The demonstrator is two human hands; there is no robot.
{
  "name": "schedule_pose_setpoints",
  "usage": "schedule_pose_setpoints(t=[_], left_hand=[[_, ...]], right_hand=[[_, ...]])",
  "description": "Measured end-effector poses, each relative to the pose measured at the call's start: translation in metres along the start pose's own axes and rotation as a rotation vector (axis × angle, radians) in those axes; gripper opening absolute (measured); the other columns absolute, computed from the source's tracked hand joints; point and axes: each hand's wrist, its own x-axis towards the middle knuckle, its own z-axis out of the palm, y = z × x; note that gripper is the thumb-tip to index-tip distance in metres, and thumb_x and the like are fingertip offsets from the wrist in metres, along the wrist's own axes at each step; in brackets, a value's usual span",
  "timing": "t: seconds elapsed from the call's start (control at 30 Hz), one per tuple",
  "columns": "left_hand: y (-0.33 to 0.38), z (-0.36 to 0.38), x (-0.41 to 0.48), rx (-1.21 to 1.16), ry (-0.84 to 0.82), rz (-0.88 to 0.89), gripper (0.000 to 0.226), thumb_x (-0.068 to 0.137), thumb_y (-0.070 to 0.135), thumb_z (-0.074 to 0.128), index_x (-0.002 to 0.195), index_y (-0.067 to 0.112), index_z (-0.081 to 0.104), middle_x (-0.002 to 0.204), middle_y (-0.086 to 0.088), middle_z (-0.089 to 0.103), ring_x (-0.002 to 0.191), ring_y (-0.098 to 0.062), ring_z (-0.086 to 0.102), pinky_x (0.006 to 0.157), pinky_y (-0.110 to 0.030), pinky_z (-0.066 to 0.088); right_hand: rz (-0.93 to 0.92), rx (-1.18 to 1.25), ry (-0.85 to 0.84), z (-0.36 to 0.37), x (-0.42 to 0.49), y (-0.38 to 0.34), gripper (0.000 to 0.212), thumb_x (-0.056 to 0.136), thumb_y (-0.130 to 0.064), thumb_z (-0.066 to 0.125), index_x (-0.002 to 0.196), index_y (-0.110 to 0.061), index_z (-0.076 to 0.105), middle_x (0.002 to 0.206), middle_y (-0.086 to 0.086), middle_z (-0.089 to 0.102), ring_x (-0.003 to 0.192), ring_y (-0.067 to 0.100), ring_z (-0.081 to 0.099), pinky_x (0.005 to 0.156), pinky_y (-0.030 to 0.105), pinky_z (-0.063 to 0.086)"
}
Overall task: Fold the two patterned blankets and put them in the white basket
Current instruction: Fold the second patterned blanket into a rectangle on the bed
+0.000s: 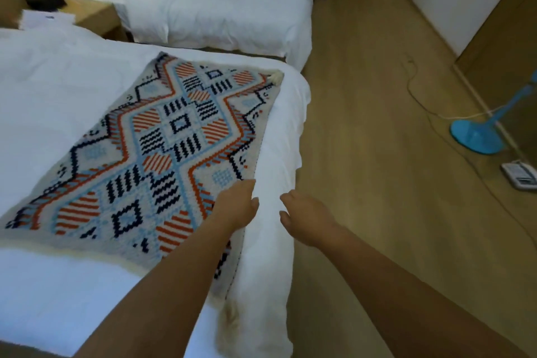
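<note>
Blanket (162,148) woven cloth; floor (377,125) matt wood.

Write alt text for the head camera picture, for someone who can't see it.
A person's left hand touches the right edge of a patterned blanket spread flat on a white bed, the right hand open beside it. Behind stands a second white bed; a blue fan base sits on the wooden floor.

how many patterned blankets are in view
1: the patterned blanket lies spread on the near bed, with the left hand at its right edge. A second may be out of view.
</note>
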Motion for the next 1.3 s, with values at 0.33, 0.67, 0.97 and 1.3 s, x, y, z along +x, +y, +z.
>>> schedule_pose_setpoints(t=[0.33,0.67,0.97,1.3], left_hand=[[0.03,-0.051,0.147,-0.207,0.089,-0.148,0.049,0.098,0.03,0.04,0.144,0.013,0.03,0.145,-0.011,0.041,0.127,-0.027,0.044,0.105,-0.039,0.037],[0.068,-0.065,0.317,-0.096,0.042,-0.26,0.052,0.096,0.037,0.042,0.141,0.013,0.032,0.145,-0.008,0.04,0.129,-0.025,0.04,0.102,-0.035,0.034],[0.083,-0.057,0.459,-0.152,0.053,-0.479,0.054,0.094,0.036,0.045,0.141,0.014,0.032,0.14,-0.008,0.044,0.124,-0.026,0.045,0.1,-0.039,0.04],[0.032,-0.015,0.594,-0.137,0.0,-0.681,0.053,0.094,0.034,0.043,0.142,0.016,0.029,0.141,-0.006,0.042,0.122,-0.026,0.045,0.093,-0.038,0.041]], right_hand=[[-0.03,0.046,-0.047,-0.06,0.134,0.088,0.034,0.096,-0.028,0.038,0.12,-0.006,0.048,0.119,0.01,0.053,0.109,0.026,0.047,0.09,0.038,0.042],[0.011,0.141,-0.073,-0.097,0.28,0.214,0.033,0.094,-0.026,0.041,0.12,-0.006,0.049,0.12,0.011,0.054,0.107,0.026,0.051,0.09,0.036,0.043],[-0.188,0.096,-0.23,-0.105,0.448,0.334,0.046,0.093,-0.026,0.046,0.135,-0.01,0.036,0.131,0.008,0.044,0.117,0.023,0.042,0.096,0.032,0.04],[-0.248,0.032,-0.404,-0.056,0.64,0.378,0.048,0.092,-0.021,0.049,0.137,-0.01,0.034,0.136,0.01,0.037,0.124,0.026,0.037,0.097,0.033,0.037]])
